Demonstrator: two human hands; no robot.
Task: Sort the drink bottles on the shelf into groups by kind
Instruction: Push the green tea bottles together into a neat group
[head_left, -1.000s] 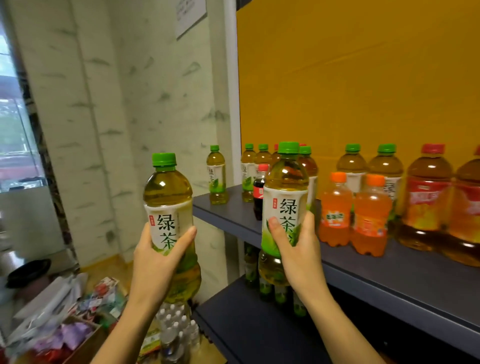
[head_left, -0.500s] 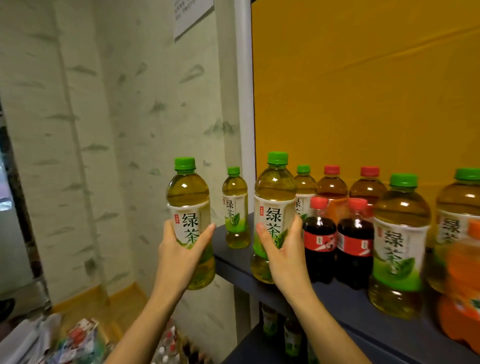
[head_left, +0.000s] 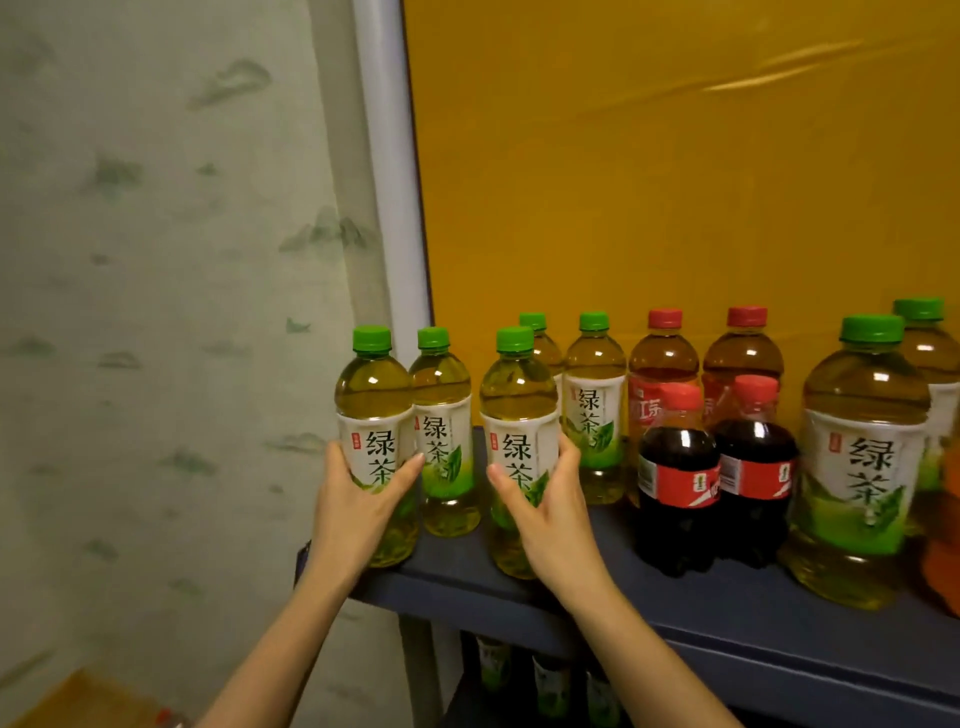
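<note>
Upper shelf, seen from the head camera. A yellow panel (head_left: 675, 182) fills the background; a pale patterned wall (head_left: 156, 260) lies to its left, with a white post (head_left: 384, 182) between them. The dark blue shelf (head_left: 727, 618) runs from the centre to the right edge.

A large tea bottle (head_left: 862, 395) with a green cap stands upright near the shelf's right end, and a second large bottle (head_left: 930, 358) stands just behind it.

The left hand (head_left: 358, 514) grips the left tea bottle (head_left: 371, 405) by its lower label, thumb and fingers curled round it. This bottle is upright at the shelf's left front corner. The right hand (head_left: 545, 514) grips the right tea bottle (head_left: 517, 410) the same way, upright at the front edge. Whether either base rests on the shelf cannot be told.

Standing tea bottles (head_left: 595, 374) of the same kind stand behind: one shows between the held pair, two behind the right tea bottle.

Right of these, two red-cap bottles (head_left: 662, 358) of brown tea stand at the back. Two cola bottles (head_left: 675, 467) stand just in front of them, side by side and touching.

An orange bottle (head_left: 943, 561) shows in part at the right edge. Lower bottles (head_left: 493, 670) stand dimly under the shelf.
</note>
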